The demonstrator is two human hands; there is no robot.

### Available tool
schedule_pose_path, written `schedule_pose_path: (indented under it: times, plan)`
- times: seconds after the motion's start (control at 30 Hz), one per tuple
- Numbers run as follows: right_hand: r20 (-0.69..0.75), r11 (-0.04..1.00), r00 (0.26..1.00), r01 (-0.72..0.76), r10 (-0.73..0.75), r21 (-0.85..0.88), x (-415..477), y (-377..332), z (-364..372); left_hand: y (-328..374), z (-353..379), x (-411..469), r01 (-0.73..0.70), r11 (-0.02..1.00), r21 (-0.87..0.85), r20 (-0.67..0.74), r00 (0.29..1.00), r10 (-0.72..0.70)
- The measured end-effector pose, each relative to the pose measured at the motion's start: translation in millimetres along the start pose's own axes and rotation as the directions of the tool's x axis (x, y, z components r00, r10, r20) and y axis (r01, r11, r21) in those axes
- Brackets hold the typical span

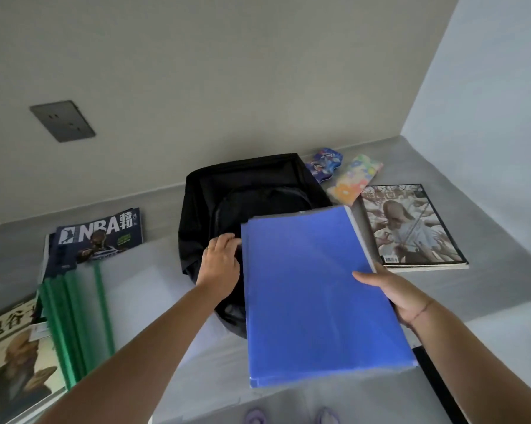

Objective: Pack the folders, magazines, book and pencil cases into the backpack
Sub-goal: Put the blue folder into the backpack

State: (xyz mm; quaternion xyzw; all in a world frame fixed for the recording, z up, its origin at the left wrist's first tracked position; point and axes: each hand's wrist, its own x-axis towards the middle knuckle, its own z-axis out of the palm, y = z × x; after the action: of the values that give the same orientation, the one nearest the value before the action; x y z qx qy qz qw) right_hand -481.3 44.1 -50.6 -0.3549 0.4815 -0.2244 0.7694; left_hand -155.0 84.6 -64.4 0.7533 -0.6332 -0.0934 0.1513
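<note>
A black backpack (242, 197) lies flat on the grey counter. My right hand (392, 293) grips the right edge of a stack of blue folders (313, 289), held above the backpack's near right part. My left hand (221, 261) rests on the backpack's front, its fingertips hidden behind the folders' left edge. Green-spined clear folders (74, 313) lie at the left under an NBA magazine (102, 234). A book with a portrait cover (16, 362) sits at the near left. Two pencil cases, one blue (323, 163) and one floral (354, 180), lie behind a magazine (411, 228) on the right.
The grey counter (160, 270) meets walls at the back and on the right. A dark wall socket (62, 120) is on the back wall. A black strip (435, 381) runs along the counter's near right edge. Purple slippers (291, 417) show on the floor below.
</note>
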Motion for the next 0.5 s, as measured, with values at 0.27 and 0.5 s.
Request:
schedule_pose_path:
  times: [0.27, 0.5]
  plan:
    - [0.037, 0.957, 0.985, -0.154, 0.168, -0.246, -20, 26, -10, -33, 21, 32, -0.265, 0.777, 0.571, 0.21, 0.962, 0.173]
    - [0.091, 0.93, 0.963, -0.216, 0.253, -0.299, -16, 33, -13, -20, 30, 54, -0.405, 0.64, 0.653, 0.243, 0.913, 0.329]
